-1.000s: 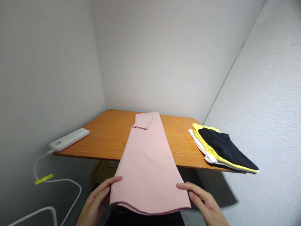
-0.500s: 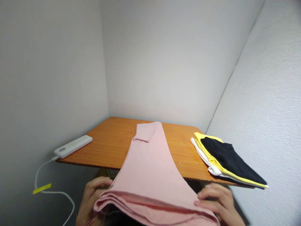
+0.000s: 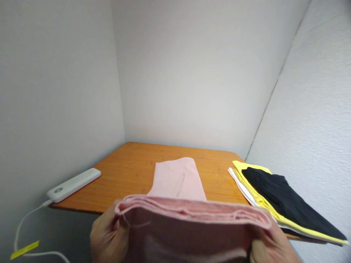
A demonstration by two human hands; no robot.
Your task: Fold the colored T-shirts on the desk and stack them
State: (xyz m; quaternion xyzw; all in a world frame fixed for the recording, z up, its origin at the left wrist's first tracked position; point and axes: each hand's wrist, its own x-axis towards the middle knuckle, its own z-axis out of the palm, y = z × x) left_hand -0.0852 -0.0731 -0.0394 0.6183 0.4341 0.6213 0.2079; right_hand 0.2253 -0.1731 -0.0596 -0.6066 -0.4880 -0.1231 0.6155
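Note:
A folded pink garment (image 3: 178, 215) runs from the orange wooden table (image 3: 128, 168) toward me. Its near end is lifted and bent up, so several stacked layers show as an edge across the bottom of the view. My left hand (image 3: 105, 235) grips the left corner of that raised end, fingers closed on the cloth. My right hand (image 3: 270, 243) grips the right corner, mostly hidden behind the fabric. The far end of the garment (image 3: 175, 177) lies flat on the table.
A stack of folded clothes, black on yellow on white (image 3: 279, 199), lies at the table's right edge by the wall. A white power bank (image 3: 72, 184) with a cable (image 3: 24, 223) lies at the left edge. Walls close in on three sides.
Both hands went from resting open at the garment's hanging end to gripping it and lifting it up toward the table. The far part now looks shorter.

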